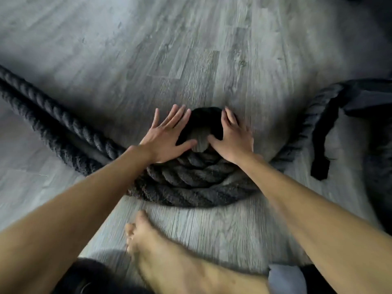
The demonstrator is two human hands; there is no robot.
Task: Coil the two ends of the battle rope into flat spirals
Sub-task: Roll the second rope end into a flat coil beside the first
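Person crouches over the rope (191, 179) on a grey wood floor (191, 49), both hands on it. Left hand (167, 137): fingers straight and spread wide, palm flat, pressing on the left side of the coil. Its fingertips reach the floor just left of the black end (203, 117). Right hand (232, 141): fingers bent over the outer right side of the black end, thumb on the inner side, so it holds that curved end.

The black end bends in a tight loop between the two sets of fingers. A small patch of floor shows between the two thumbs. Below the palms, toward the wrists, about three turns of rope lie flat, packed side by side.

Two stretches of the rope run off from under the left wrist, well left of the fingers. Another stretch (311, 124) curves away right of the right-hand fingers, with a black strap (320, 149) just beside it. A bare foot (161, 251) rests on the floor near the coil, behind the wrists. The picture is slightly blurred.
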